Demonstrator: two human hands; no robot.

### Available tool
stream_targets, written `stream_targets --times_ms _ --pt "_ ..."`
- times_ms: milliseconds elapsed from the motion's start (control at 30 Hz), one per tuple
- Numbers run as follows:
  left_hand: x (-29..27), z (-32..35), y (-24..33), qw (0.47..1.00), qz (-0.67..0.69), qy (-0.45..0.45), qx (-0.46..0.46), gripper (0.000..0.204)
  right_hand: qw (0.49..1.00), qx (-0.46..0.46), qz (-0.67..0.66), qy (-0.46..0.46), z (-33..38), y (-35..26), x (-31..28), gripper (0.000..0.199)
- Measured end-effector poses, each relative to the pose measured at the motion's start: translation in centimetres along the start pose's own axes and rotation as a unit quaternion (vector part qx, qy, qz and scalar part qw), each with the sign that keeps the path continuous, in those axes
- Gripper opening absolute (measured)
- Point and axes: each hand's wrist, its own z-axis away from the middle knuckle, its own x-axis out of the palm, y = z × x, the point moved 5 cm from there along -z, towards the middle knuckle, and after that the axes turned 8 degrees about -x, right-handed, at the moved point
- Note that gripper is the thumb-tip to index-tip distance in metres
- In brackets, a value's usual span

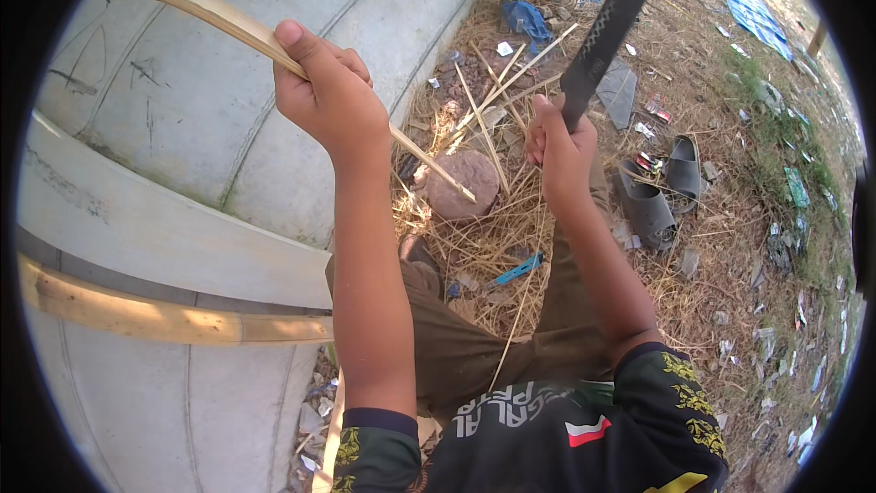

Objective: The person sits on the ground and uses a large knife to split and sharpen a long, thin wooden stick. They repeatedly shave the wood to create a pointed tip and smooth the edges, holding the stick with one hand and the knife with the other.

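Note:
My left hand (327, 91) is closed round a pale split bamboo strip (205, 7), thumb along its top. The strip slants from the upper left down past my wrist, and its thin lower end lies over a round chopping block (464, 184). My right hand (562, 148) grips the handle of a machete (610, 29) with a broad black blade. The blade points up and away, raised apart from the strip. Most of the machete's handle is hidden in my fist.
Thin bamboo strips (497, 96) and shavings litter the ground round the block. Grey slides (646, 203) lie to the right, a blue plastic object (520, 269) between my legs. A pale panelled wall (274, 141) and a bamboo pole (173, 315) stand at the left.

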Motion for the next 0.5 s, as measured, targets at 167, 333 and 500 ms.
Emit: stream_targets --times_ms 167,333,500 --pt "0.7 -0.1 -0.3 0.999 0.032 -0.015 -0.021 0.053 0.803 0.464 0.329 -0.176 13.4 18.0 -9.1 0.026" --pt "-0.4 -0.8 -0.5 1.0 0.023 -0.009 -0.02 0.053 0.862 0.297 0.382 -0.15 6.7 12.4 -5.7 0.03" --pt "-1.9 -1.3 -0.2 0.999 -0.002 0.034 -0.008 0.053 0.982 0.072 0.118 -0.125 -2.3 -4.1 3.2 0.032"
